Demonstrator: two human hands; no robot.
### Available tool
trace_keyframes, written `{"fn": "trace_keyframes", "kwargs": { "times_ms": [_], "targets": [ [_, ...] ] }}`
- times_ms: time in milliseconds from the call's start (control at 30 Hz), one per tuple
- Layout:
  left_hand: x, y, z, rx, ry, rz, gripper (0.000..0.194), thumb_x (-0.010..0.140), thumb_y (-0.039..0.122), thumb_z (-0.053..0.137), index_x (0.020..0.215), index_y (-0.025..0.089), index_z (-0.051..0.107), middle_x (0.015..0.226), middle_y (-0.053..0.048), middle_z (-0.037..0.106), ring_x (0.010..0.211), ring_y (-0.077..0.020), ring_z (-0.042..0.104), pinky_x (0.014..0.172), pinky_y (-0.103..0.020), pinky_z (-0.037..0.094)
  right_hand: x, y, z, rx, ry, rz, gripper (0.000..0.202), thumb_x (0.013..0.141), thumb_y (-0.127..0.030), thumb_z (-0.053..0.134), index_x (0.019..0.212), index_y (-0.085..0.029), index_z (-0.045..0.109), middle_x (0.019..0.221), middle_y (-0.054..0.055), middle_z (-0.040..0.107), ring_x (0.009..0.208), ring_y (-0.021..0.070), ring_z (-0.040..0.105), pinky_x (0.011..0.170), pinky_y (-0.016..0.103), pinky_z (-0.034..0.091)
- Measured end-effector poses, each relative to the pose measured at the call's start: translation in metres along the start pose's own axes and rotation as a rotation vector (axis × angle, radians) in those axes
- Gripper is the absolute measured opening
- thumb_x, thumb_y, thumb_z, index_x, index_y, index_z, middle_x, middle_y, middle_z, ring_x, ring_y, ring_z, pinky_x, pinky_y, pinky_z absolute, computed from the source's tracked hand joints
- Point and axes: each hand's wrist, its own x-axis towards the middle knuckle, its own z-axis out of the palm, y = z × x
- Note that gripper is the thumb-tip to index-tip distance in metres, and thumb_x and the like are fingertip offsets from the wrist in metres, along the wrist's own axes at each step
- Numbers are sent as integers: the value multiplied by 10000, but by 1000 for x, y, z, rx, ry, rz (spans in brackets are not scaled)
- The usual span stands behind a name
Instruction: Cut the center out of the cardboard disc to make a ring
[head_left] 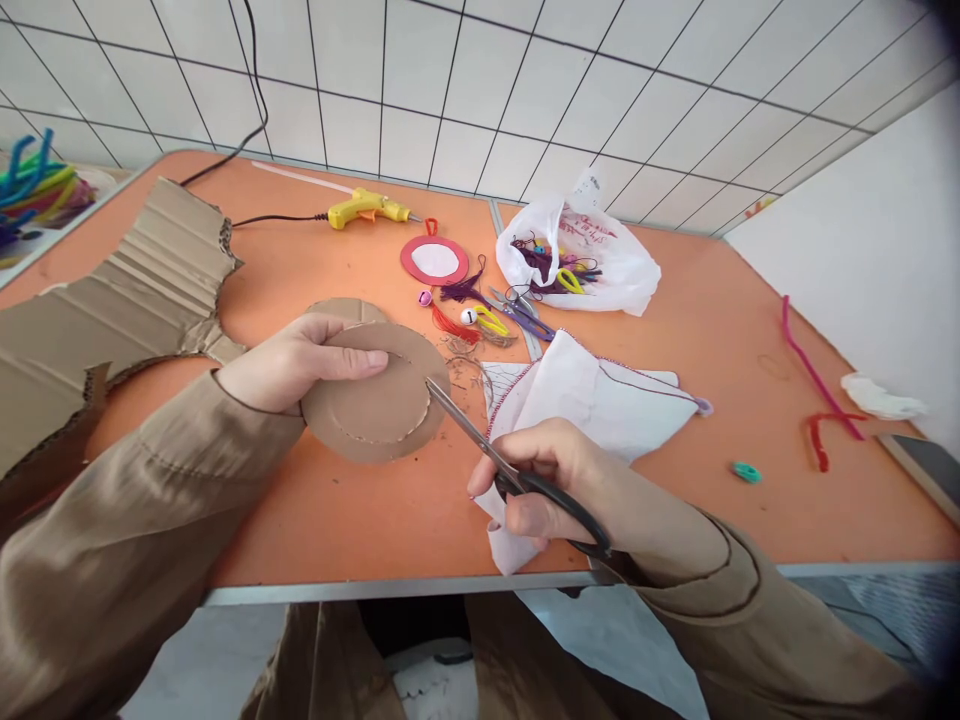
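Observation:
My left hand (300, 362) grips a round cardboard disc (375, 410) by its left side, thumb on top. An inner circle is scored or cut into the disc along part of its line. In my right hand (562, 480) is a pair of scissors (469, 425) with black handles, fingers through the loops. The blade tips touch the disc at the right side of the inner circle, and the blades look closed together. Another round cardboard piece (346, 311) lies partly hidden behind the disc. Under my right hand spreads a white cloth (592, 395) with dark red stitching.
A yellow glue gun (367, 208) with its cord lies at the back. Near it are a pink-rimmed disc (409, 262), bells, tassels and purple-handled scissors (531, 318). A plastic bag (630, 268) holds craft bits. Torn cardboard (165, 250) fills the left; pipe cleaners (821, 370) lie right.

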Motion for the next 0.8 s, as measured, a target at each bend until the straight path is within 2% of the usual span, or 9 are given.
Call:
{"fn": "trace_keyframes", "kwargs": {
  "times_ms": [167, 367, 567, 800],
  "targets": [
    [2, -2, 1, -30, -8, -42, 106, 723, 187, 709, 788, 118, 757, 717, -37, 763, 635, -173, 694, 605, -259, 553, 2, 4, 1, -32, 1, -28, 523, 714, -594, 737, 894, -112, 639, 528, -49, 496, 461, 87, 481, 428, 201, 389],
    [6, -6, -1, -38, -26, -59, 148, 682, 217, 769, 781, 108, 760, 724, -59, 761, 655, -194, 689, 678, -302, 546, 2, 6, 1, -44, -3, -43, 471, 763, -549, 718, 909, -109, 635, 533, -42, 506, 461, 90, 492, 418, 193, 368],
    [8, -7, -1, -69, -23, -57, 126, 693, 206, 757, 777, 113, 756, 731, -63, 756, 666, -200, 679, 682, -317, 529, 4, 3, 3, -42, 41, -23, 473, 722, -561, 748, 831, -118, 620, 504, -58, 476, 435, 67, 441, 426, 194, 356],
    [7, -6, 0, -109, 1, -65, 97, 705, 193, 744, 748, 107, 749, 690, -49, 748, 630, -176, 674, 675, -297, 533, 5, 1, 3, -19, 46, -61, 472, 722, -571, 743, 783, -125, 604, 559, -42, 502, 454, 72, 477, 437, 198, 381]
  ]
}}
